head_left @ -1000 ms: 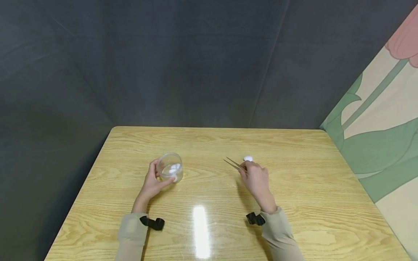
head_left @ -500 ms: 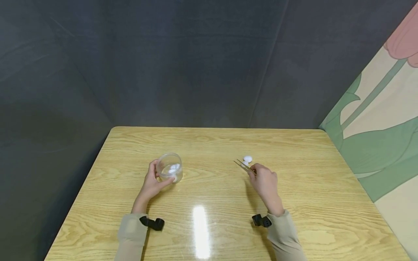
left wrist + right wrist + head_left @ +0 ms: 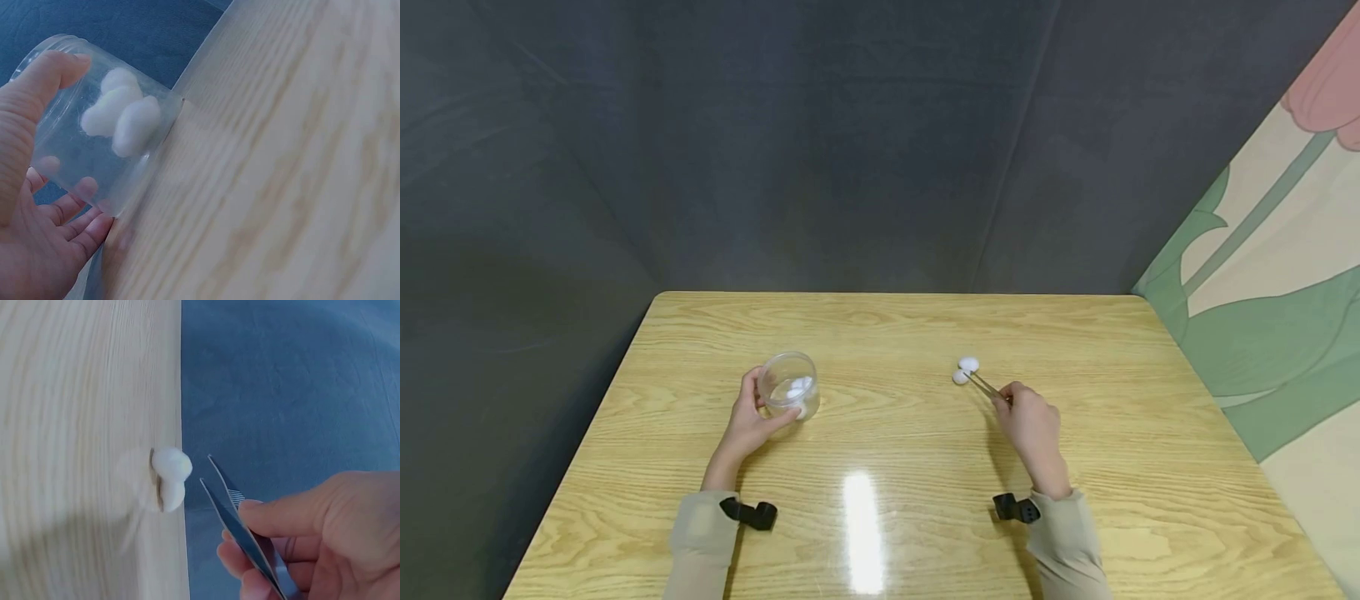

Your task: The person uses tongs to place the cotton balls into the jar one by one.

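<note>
Preparing a pickup, apparently: right fingers [image 3: 234, 557] are pinching parted tweezers [image 3: 250, 547] near two cotton balls [image 3: 172, 465] on the tabletop [image 3: 887, 333]; left fingers [image 3: 92, 232] are gripping a jar [image 3: 75, 150]; gentle squeezing is probably being needed next.

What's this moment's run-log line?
left grip: clear round plastic jar, white cotton balls inside | right grip: open silver metal tweezers | two loose cotton balls: on wooden tabletop

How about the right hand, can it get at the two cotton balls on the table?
Probably yes: the right hand holds the tweezers with their tips apart, close to the cotton balls, and nothing shows in between.
</note>
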`<action>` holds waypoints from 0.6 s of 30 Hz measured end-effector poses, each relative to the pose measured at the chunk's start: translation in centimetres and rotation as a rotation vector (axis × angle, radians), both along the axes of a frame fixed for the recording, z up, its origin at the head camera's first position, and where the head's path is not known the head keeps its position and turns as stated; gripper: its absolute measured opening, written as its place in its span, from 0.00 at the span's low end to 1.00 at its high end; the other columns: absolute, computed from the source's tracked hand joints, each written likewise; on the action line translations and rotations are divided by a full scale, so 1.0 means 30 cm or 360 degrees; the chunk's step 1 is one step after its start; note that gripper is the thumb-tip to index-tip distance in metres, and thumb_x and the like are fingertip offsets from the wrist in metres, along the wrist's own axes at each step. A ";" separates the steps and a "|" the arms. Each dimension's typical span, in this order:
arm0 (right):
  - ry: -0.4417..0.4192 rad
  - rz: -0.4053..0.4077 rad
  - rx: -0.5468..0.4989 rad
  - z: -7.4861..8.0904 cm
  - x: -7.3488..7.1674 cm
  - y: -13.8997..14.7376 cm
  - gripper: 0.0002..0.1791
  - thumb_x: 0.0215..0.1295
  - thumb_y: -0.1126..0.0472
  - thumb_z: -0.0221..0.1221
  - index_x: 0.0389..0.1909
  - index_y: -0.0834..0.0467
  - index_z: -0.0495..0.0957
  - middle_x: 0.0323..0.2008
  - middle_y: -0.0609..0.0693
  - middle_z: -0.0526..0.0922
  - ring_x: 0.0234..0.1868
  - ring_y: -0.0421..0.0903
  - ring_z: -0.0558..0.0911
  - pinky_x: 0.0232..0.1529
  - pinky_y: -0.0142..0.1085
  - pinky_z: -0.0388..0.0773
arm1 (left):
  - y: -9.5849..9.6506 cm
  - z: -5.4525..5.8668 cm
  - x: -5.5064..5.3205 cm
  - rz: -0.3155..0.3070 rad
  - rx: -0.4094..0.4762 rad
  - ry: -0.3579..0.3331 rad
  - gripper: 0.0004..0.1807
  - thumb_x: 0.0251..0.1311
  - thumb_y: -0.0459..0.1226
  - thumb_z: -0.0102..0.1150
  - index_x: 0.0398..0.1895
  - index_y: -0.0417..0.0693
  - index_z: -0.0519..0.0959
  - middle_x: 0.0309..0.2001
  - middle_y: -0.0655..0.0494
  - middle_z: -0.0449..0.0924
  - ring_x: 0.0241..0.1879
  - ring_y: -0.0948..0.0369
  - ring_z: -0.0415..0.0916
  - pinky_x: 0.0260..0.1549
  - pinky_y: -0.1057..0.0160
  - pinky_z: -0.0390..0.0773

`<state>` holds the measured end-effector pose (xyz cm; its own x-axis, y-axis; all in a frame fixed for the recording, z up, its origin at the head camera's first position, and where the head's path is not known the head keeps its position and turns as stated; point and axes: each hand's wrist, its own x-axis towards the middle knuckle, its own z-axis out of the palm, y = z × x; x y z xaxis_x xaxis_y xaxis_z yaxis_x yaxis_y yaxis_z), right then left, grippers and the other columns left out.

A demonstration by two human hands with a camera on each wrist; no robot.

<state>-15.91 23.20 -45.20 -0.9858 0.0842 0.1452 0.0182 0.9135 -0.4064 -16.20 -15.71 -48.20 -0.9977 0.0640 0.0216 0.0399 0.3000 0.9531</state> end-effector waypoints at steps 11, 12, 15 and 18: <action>-0.0182 -0.0042 -0.0077 -0.007 0.000 0.020 0.09 0.63 0.61 0.58 0.33 0.65 0.78 0.21 0.54 0.79 0.17 0.46 0.71 0.17 0.40 0.65 | -0.001 0.000 -0.001 -0.0014 0.0039 0.0012 0.44 0.49 0.28 0.67 0.66 0.34 0.52 0.60 0.31 0.61 0.53 0.40 0.63 0.49 0.46 0.62; -0.0187 -0.0043 -0.0087 -0.009 -0.001 0.019 0.09 0.63 0.61 0.58 0.33 0.65 0.78 0.21 0.53 0.79 0.16 0.46 0.70 0.16 0.39 0.64 | -0.002 0.000 -0.001 -0.0014 0.0037 0.0013 0.44 0.49 0.28 0.67 0.66 0.34 0.52 0.61 0.31 0.61 0.54 0.40 0.62 0.49 0.46 0.62; -0.0204 -0.0046 -0.0115 -0.014 -0.006 0.016 0.10 0.63 0.61 0.58 0.33 0.66 0.78 0.19 0.52 0.77 0.15 0.44 0.68 0.15 0.36 0.61 | -0.001 0.000 -0.002 -0.0011 0.0037 0.0005 0.44 0.49 0.28 0.67 0.66 0.35 0.52 0.61 0.31 0.60 0.54 0.40 0.62 0.49 0.47 0.62; -0.0230 -0.0047 -0.0135 -0.017 -0.010 0.014 0.10 0.63 0.61 0.57 0.33 0.66 0.79 0.17 0.51 0.76 0.14 0.43 0.66 0.15 0.35 0.60 | 0.000 0.001 -0.001 -0.0007 0.0038 -0.0008 0.44 0.49 0.29 0.68 0.66 0.35 0.51 0.62 0.32 0.60 0.54 0.40 0.62 0.49 0.47 0.62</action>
<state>-16.20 23.61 -45.71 -0.9928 0.1195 -0.0070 0.1086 0.8743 -0.4730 -16.24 -15.71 -48.17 -0.9975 0.0679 0.0183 0.0365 0.2769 0.9602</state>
